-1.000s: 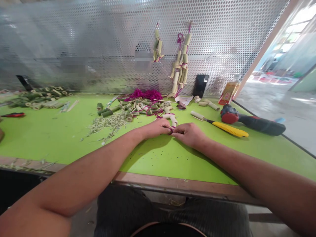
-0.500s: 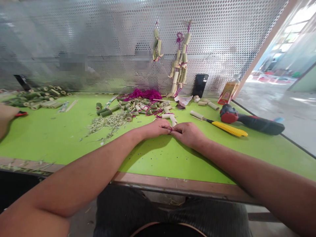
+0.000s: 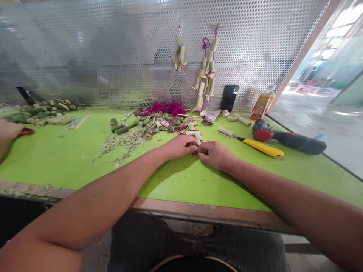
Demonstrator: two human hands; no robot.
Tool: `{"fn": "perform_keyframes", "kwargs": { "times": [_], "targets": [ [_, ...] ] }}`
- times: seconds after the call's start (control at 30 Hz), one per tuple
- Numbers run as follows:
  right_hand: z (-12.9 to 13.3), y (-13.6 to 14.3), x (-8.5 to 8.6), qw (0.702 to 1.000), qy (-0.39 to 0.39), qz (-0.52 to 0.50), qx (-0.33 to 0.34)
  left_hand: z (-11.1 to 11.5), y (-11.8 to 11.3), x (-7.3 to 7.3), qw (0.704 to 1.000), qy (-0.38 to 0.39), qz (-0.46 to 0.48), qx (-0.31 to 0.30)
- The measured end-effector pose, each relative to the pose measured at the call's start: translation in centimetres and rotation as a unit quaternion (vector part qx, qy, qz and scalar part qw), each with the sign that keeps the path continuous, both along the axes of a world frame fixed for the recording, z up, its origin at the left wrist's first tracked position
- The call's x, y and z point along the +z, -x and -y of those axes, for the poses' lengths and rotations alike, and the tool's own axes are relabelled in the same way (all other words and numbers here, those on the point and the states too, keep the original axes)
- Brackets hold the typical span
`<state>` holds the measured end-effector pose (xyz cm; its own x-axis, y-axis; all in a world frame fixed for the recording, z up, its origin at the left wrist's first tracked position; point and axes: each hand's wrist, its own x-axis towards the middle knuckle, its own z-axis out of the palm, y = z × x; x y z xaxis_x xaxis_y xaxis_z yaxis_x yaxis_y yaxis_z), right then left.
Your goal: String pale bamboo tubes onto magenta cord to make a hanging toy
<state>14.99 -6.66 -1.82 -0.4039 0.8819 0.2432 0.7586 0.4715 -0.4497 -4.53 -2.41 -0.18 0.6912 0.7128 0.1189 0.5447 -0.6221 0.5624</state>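
Note:
My left hand (image 3: 183, 146) and my right hand (image 3: 213, 153) meet above the green tabletop, fingertips almost touching. Both pinch a purple string (image 3: 195, 153), of which only a short bit shows between the fingers. Just beyond the fingertips lie pale bamboo tubes (image 3: 198, 136), apparently joined to this string. A heap of cut bamboo pieces (image 3: 166, 123), laced with purple string, lies behind my left hand. To the right of my right hand are a loose bamboo tube (image 3: 225, 132) and a yellow utility knife (image 3: 263, 147).
A cordless power tool (image 3: 289, 139) lies at the right, near a bottle (image 3: 262, 105) and a leaning phone (image 3: 229, 98). Strung bamboo figures (image 3: 208, 71) hang on the perforated metal panel (image 3: 127, 45). Shavings (image 3: 127, 140) lie left. Another person's hand (image 3: 11, 131) shows at the far left.
My fingers have shifted slightly, and a small purple loop of string now shows below the left fingertips. At the far left, the other person's hand has moved a little to the right.

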Motion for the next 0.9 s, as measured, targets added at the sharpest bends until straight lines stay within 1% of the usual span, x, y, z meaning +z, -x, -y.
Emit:
{"fn": "perform_keyframes", "kwargs": {
  "times": [0.13, 0.27, 0.4, 0.47, 0.57, 0.67, 0.9],
  "targets": [
    [0.0, -0.1, -0.1, 1.0, 0.0, -0.005, -0.003, -0.2, 0.0, -0.4, 0.999, -0.043, -0.019, -0.008],
    [0.1, -0.1, 0.1, 1.0, 0.005, -0.006, -0.001, -0.4, 0.0, -0.6, 0.998, -0.058, -0.03, -0.023],
    [0.3, 0.0, 0.4, 1.0, 0.019, -0.004, 0.001, -0.5, -0.2, -0.7, 0.996, -0.063, -0.052, -0.026],
    [0.4, 0.0, 0.4, 1.0, 0.021, -0.003, 0.002, -0.5, -0.3, -0.6, 0.996, -0.06, -0.058, -0.016],
    [0.6, -0.1, 0.5, 1.0, 0.016, 0.02, -0.005, -0.4, -0.5, -0.5, 0.997, -0.05, -0.059, 0.03],
    [0.9, -0.4, 1.0, 0.998, 0.025, 0.057, -0.004, -0.3, -0.6, -0.4, 0.995, -0.048, -0.058, 0.067],
    [1.4, -2.1, 3.0, 0.987, 0.129, 0.084, 0.046, -0.5, -0.5, -0.6, 0.995, -0.046, -0.045, 0.08]
  ]
}}
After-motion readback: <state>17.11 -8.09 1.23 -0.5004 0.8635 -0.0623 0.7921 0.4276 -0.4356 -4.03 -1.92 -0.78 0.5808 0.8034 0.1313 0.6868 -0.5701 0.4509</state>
